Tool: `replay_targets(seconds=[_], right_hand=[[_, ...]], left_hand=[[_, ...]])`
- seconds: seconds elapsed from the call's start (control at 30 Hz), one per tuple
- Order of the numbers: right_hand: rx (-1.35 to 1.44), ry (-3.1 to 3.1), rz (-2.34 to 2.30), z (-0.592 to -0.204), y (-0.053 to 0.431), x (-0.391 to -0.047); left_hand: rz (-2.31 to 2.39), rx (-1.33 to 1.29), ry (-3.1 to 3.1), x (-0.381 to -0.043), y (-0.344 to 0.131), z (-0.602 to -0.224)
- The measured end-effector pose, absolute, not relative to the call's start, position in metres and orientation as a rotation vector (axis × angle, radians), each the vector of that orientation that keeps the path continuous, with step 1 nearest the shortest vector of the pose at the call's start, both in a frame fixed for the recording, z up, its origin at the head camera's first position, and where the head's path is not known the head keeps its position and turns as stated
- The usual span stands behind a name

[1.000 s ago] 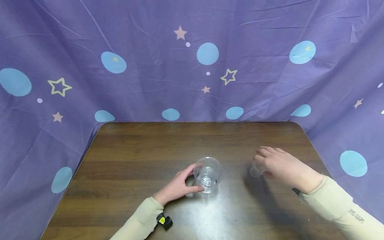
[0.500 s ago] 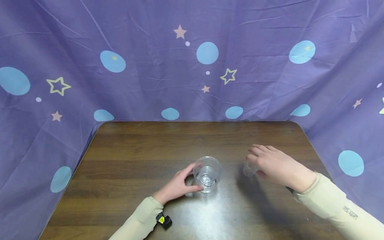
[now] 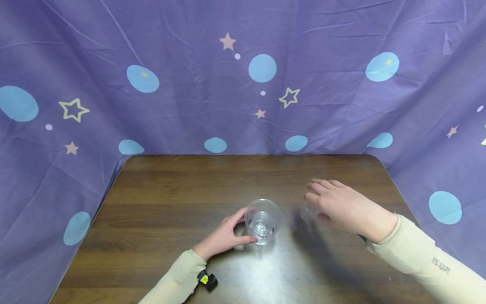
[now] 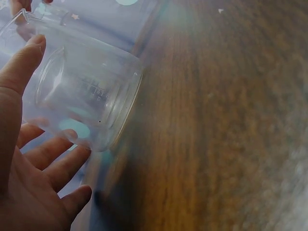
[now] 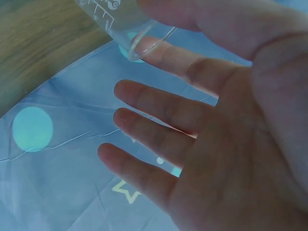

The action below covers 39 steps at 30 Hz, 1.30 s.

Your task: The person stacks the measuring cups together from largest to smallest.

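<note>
Near the middle of the table, my left hand (image 3: 224, 238) grips a large clear beaker (image 3: 263, 217) between thumb and fingers from its left side. In the left wrist view this beaker (image 4: 91, 96) has a pouring lip, and a smaller round rim (image 4: 50, 79) and printed marks show through its wall. To the right, my right hand (image 3: 345, 211) pinches a small clear beaker (image 3: 306, 211) over the table. The right wrist view shows thumb and index finger at the rim of this small beaker (image 5: 103, 19), which bears white graduation marks; the other fingers are stretched out.
The brown wooden table (image 3: 171, 185) has rounded far corners. A purple curtain (image 3: 182, 84) with stars and blue spots hangs behind it and along both sides. A black strap with a yellow mark (image 3: 206, 278) sits at the left wrist.
My right hand has moved left with the small beaker, closer to the large one. The left hand and the large beaker have stayed in place.
</note>
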State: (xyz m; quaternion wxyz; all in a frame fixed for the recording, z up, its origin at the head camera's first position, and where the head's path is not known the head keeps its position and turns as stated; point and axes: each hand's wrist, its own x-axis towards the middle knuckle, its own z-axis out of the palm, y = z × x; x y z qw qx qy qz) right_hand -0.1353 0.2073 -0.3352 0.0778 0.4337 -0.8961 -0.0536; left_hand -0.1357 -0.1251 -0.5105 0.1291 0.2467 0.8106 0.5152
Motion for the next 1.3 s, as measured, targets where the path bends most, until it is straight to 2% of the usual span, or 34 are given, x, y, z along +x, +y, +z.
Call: replay_targets(seconds=[0.73, 1.3], right_hand=[[1.403, -2.672, -0.149, -0.311, 0.177, -0.138], [1.471, -2.651, -0.123, -0.313, 0.149, -0.147]], left_hand=[[1.476, 0.718, 2.373, -0.137, -0.125, -0.512], [1.463, 0.714, 2.379, -0.138, -0.126, -0.512]])
